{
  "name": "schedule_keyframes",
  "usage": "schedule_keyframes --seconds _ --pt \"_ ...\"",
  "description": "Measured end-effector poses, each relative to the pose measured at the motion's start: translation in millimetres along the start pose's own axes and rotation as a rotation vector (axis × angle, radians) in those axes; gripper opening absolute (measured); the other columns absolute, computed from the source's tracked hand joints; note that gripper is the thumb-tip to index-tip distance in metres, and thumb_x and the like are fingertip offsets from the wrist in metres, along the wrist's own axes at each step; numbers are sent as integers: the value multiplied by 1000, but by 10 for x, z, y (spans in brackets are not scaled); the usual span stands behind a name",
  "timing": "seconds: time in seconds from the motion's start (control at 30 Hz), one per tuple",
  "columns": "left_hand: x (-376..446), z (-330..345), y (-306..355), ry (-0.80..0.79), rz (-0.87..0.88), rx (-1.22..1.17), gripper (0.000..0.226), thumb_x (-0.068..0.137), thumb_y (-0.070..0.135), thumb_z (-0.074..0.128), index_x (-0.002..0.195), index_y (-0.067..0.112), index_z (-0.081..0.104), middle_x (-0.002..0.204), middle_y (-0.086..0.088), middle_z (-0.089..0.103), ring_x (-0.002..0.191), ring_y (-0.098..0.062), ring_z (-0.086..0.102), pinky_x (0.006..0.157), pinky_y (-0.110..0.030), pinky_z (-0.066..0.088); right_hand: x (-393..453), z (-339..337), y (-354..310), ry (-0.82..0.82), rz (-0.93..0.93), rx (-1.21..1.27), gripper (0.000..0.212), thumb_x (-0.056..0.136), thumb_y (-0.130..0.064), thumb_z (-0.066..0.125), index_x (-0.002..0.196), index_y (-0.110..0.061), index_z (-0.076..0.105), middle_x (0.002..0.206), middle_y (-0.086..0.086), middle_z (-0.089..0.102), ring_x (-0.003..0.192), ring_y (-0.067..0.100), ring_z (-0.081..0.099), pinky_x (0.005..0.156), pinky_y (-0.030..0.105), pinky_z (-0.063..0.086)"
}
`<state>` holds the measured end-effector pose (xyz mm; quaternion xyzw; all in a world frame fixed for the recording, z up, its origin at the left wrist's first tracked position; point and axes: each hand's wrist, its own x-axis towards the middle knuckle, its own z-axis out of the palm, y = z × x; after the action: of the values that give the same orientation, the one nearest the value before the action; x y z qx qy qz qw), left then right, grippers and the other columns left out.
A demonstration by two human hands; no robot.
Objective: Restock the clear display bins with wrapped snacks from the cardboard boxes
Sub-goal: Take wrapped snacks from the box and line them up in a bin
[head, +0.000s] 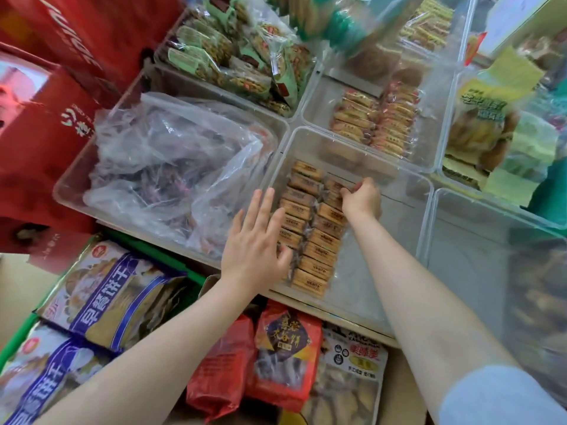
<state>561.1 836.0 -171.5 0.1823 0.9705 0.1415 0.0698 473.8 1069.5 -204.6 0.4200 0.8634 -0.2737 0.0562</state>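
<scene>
Clear bins crowd the shelf. Left hand lies flat and open on two rows of wrapped snacks — right hand pinches one at the far end.

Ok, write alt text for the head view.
Two bare hands arrange orange wrapped snacks in rows inside a clear bin: the right hand grips one snack, the left hand rests open on the rows. Neighbouring bins hold other snacks.
</scene>
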Motion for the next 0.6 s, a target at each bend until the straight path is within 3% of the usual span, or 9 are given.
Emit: schedule_keyframes --seconds 0.1,0.17,0.23,0.3,0.37,0.5,0.6 --pt "5 -55 8 -43 -4 -18 70 93 42 44 157 17 29 169 -7 -6 155 -21 -14 125 -47 10 -120 -175 57 -188 -2 42 50 98 -32 58 142 -13 41 144 15 49 127 37 51 96 39 43" --pt "6 -92 24 -53 4 -13 71 94 43 43 158 18 25 168 -6 -10 154 -21 -17 126 -47 7 -291 -345 159 -206 -50 54 57 98 -28 55 149 -14 33 148 16 42 128 36 50 99 39 43" --pt "-2 -109 35 -64 10 2 71 95 43 41 159 18 22 168 -6 -12 153 -21 -19 126 -47 3 -504 -543 296 -201 -143 69 40 96 -23 54 135 -14 48 134 12 53 114 30 57 89 34 45" --pt "-4 -115 40 -76 3 49 72 96 42 39 160 16 17 168 -7 -13 153 -22 -20 125 -48 -3 -755 -787 445 -275 -238 102 14 95 -20 53 103 -18 64 104 6 67 93 25 65 78 30 44" --pt "-42 -121 86 -58 -21 108 70 97 39 38 159 13 18 168 -10 -10 154 -24 -17 125 -50 -6 -1062 -1095 614 -341 -337 134 20 96 -18 51 82 -21 64 80 2 69 74 24 69 69 32 48" --pt "-443 -95 697 41 67 -44 63 94 28 53 151 7 37 166 -15 16 155 -30 7 125 -51 4 -1669 -1853 1109 -260 -462 156 23 96 -18 51 81 -23 67 74 -2 69 63 10 65 63 23 52" --pt "-997 -63 1602 -50 227 -286 60 94 27 59 149 10 40 165 -12 23 154 -28 15 125 -47 11 -1942 -2385 1643 -128 -505 164 19 97 -19 52 85 -22 67 73 -3 68 60 6 59 60 22 48"
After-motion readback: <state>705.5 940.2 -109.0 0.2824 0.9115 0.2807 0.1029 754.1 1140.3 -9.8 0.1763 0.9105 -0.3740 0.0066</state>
